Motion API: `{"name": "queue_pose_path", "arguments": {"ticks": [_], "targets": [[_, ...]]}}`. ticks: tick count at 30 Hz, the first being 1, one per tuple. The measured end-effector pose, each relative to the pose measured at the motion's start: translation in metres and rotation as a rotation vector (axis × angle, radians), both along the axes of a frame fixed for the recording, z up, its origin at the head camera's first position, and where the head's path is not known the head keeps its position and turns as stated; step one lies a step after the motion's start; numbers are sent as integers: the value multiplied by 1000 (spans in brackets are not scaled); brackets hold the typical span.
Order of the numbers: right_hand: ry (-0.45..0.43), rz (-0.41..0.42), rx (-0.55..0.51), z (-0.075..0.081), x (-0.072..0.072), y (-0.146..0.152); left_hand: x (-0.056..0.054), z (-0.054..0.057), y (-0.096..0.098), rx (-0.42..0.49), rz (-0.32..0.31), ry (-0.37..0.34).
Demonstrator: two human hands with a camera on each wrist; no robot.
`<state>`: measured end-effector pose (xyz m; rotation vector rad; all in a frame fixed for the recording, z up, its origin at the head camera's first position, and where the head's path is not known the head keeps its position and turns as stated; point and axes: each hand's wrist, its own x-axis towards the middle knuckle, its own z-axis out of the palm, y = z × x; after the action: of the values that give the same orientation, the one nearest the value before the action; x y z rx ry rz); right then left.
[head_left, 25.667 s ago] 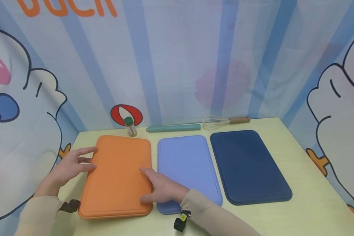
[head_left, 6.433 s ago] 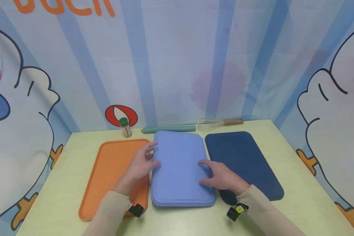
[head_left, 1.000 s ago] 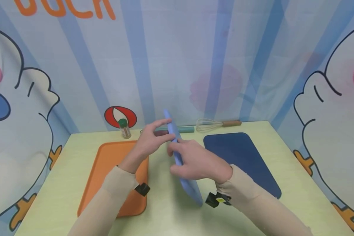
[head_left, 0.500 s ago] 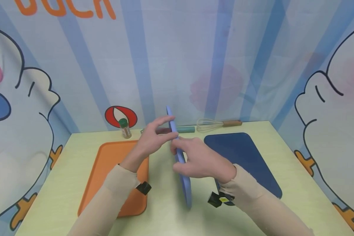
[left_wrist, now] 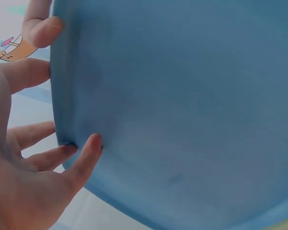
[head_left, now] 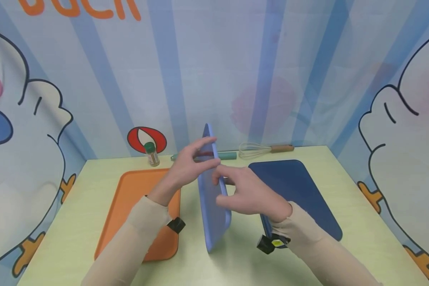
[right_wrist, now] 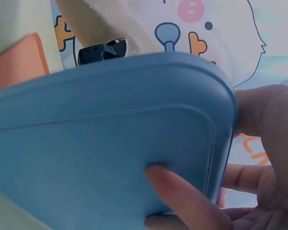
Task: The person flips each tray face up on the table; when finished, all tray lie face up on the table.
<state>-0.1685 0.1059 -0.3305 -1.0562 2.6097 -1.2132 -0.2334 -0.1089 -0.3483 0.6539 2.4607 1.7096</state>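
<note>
Tray [head_left: 213, 210], periwinkle blue, stands nearly upright between the left grip [head_left: 187, 163] and the right grip [head_left: 248, 192], both pinching its upper edge between thumb and fingers, the left one farther along that edge and the right one nearer the person. On the counter [head_left: 71, 206], an orange tray [head_left: 132, 194] lies flat to the left grip's lower left and a navy tray [head_left: 304, 194] to the right grip's right, each partly hidden by an arm. Beyond both grips sit a green-capped jar [head_left: 152, 155], a teal rod [head_left: 227, 155] and a whisk [head_left: 271, 149].
</note>
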Motion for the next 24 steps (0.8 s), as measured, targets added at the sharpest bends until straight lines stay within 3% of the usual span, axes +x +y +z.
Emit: {"name": "queue_pose_path", "arguments": {"ticks": [10,16,24], "targets": [[-177,-100,-167,-12,1,6,-2,0,4,12,-36,25],[-212,-110,-254,-19,1,10,-3,-1,5,22,-51,29],[-219,-115,-359,-32,0,15,-1,-7,-4,73,-1,27]]}}
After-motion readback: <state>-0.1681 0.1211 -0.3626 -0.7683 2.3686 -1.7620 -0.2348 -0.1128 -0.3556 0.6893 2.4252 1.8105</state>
